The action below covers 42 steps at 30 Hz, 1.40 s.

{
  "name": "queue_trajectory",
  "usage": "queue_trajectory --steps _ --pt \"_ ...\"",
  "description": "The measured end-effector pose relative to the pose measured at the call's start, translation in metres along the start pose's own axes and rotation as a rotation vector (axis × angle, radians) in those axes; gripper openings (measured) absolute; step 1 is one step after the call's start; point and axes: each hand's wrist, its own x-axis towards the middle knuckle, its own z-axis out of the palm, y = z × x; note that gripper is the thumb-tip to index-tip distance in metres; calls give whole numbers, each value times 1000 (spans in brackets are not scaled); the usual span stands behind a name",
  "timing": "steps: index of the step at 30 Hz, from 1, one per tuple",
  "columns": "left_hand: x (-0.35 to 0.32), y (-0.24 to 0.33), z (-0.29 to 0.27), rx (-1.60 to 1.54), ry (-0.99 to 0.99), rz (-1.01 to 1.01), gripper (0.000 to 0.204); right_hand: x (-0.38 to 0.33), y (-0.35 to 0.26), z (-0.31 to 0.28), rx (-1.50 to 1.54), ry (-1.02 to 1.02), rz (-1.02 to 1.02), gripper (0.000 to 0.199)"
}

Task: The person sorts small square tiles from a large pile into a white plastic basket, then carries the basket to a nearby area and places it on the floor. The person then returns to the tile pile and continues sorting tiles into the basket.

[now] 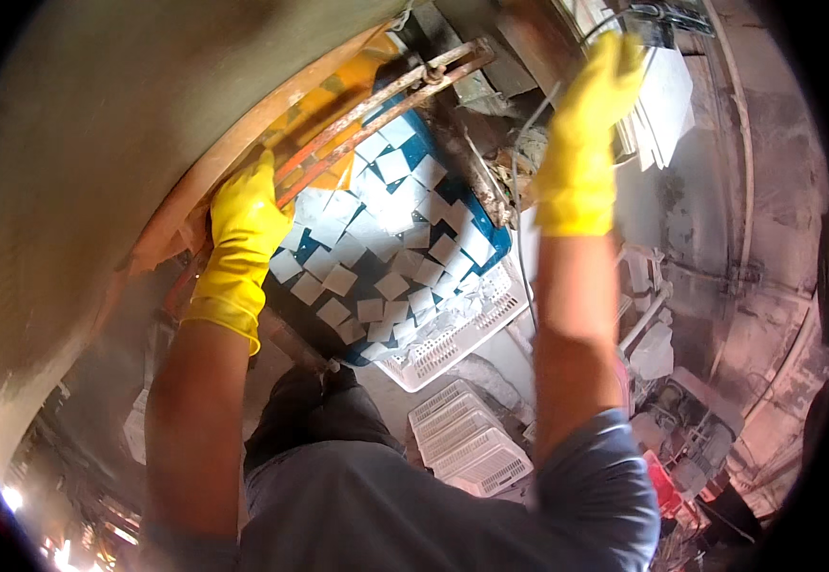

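A large grey drum (100,124) fills the left. The left hand (243,224), yellow-gloved, has its grip closed on a rusty bar (376,105) slanting up to the right. Just right and below, white square tiles (386,238) lie in a blue tub (491,248) over a white crate (453,343). The right hand (586,133) reaches high; its grip I cannot tell.

I can find no labels, signs or screens from here. The nearest to packaging are two white slotted plastic crates: one (453,338) just right of centre (small white squares spill into it), the other (470,439) at five o'clock, standing empty.
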Motion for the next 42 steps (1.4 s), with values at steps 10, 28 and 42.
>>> queue_trajectory --steps 10,28,42 --pt "4 7 -5 2 61 60 59 -208 64 -91 -571 -927 -472 55" --pt "-2 10 -3 87 113 -10 30 -189 138 -35 -633 -1159 -713 66" --pt "-20 3 38 134 671 168 45 -194 124 -30 -500 -1094 -764 59"
